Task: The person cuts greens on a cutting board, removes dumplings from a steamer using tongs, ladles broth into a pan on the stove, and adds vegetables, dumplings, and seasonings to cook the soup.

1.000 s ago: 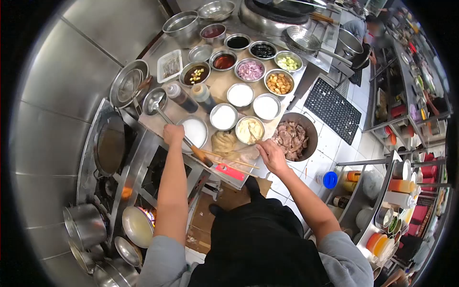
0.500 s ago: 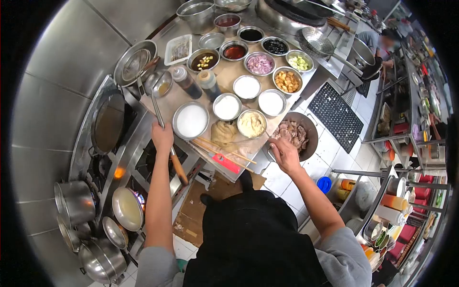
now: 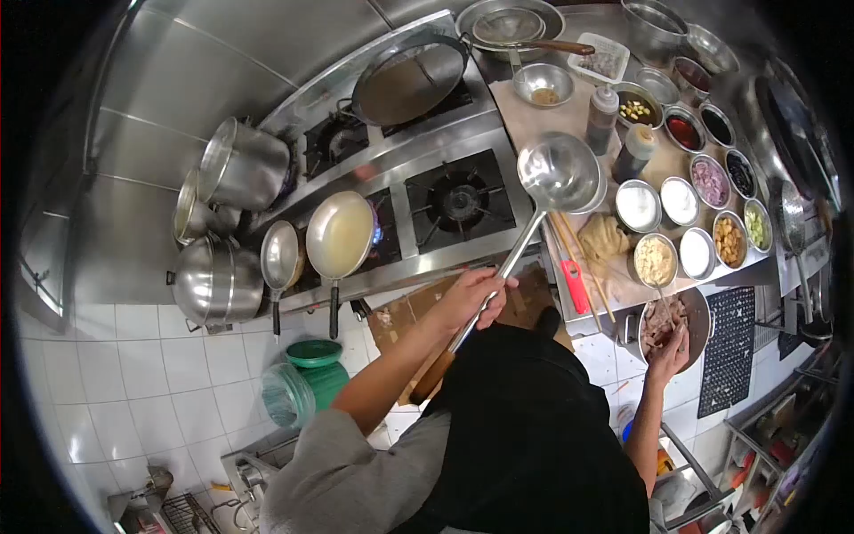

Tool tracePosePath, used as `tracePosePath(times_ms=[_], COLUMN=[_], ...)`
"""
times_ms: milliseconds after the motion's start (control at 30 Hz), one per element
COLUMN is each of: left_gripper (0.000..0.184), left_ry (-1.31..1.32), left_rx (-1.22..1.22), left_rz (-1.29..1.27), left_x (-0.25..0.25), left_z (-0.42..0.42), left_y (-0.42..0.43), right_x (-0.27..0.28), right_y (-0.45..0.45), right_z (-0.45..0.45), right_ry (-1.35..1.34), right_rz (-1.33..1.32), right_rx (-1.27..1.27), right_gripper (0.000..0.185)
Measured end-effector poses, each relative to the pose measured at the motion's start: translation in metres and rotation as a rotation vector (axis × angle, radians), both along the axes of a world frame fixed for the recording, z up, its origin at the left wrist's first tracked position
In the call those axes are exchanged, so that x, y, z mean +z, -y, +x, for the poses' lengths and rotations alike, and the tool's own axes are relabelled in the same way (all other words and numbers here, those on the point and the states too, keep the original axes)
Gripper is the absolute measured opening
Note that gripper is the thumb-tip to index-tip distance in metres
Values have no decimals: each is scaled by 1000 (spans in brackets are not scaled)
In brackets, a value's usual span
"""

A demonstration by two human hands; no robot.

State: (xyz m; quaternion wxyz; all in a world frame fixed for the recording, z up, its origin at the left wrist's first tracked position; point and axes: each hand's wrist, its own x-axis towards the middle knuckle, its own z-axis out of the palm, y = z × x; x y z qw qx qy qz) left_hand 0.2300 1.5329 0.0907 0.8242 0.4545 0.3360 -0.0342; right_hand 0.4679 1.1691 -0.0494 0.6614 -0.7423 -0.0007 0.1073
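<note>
My left hand (image 3: 480,298) is wrapped round the metal shaft of a long ladle (image 3: 560,173), its wooden handle end pointing down toward my apron. The ladle's bowl hangs in front of the counter's left part and hides most of a bowl behind it. My right hand (image 3: 669,356) is closed in front of a pot of meat pieces (image 3: 709,325). A thin metal spoon handle (image 3: 661,294) runs from a bowl of pale yellow paste (image 3: 656,260) toward its fingers; the spoon's head is hidden in the paste. Bowls of white powder or grains (image 3: 638,206) stand beside the paste.
On the stove left, a pan with yellowish liquid (image 3: 345,233) sits by a blue flame, beside a smaller pan (image 3: 283,256). Chopsticks (image 3: 583,267), a red-handled tool (image 3: 575,287), squeeze bottles (image 3: 633,153) and several ingredient bowls occupy the counter. A green bin (image 3: 320,383) stands below.
The view has turned toward the stove at left. My left hand has brought the ladle nearer my body, its bowl now in front of the counter. My right hand remains near the paste bowl.
</note>
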Motion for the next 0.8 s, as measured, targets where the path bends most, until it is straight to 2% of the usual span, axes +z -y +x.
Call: tracePosePath(times_ms=[100, 133, 233, 267, 367, 800], left_gripper=[26, 26, 29, 31, 32, 31], left_ry=[-22, -62, -148, -170, -212, -268], left_rx=[-31, -52, -151, -166, -211, -446], left_rz=[-53, -64, 53, 76, 120, 154], left_x=[14, 16, 27, 27, 30, 39], left_z=[-17, -19, -16, -15, -13, 10], left_y=[17, 22, 24, 23, 25, 37], right_x=[9, -36, 0, 30, 12, 17], right_y=[-13, 3, 1, -17, -17, -6], right_z=[-4, 13, -1, -6, -4, -2], right_ry=[176, 67, 84, 3, -6, -23], right_rz=[41, 129, 36, 90, 241, 312], right_rx=[-111, -121, -117, -163, -115, -90], right_gripper=[38, 40, 42, 41, 38, 39])
